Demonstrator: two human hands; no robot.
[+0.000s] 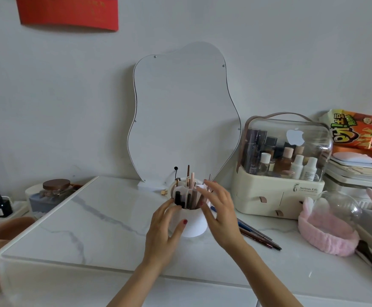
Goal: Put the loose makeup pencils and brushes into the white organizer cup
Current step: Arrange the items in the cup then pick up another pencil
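Observation:
The white organizer cup (194, 226) stands on the marble tabletop (96, 220) in front of the mirror, with several pencils and brushes upright in its compartments. My left hand (166, 231) wraps the cup's left side, thumb across its front. My right hand (219, 214) hovers at the cup's right rim with fingers spread and nothing seen in them. Loose makeup pencils (257, 234) lie flat on the table just right of the cup, partly hidden behind my right wrist.
A wavy-edged mirror (183, 116) leans on the wall behind the cup. A cream cosmetics case with a clear lid (282, 169) stands to the right, a pink headband (326, 233) and glass dome beside it. A jar (55, 191) sits at left.

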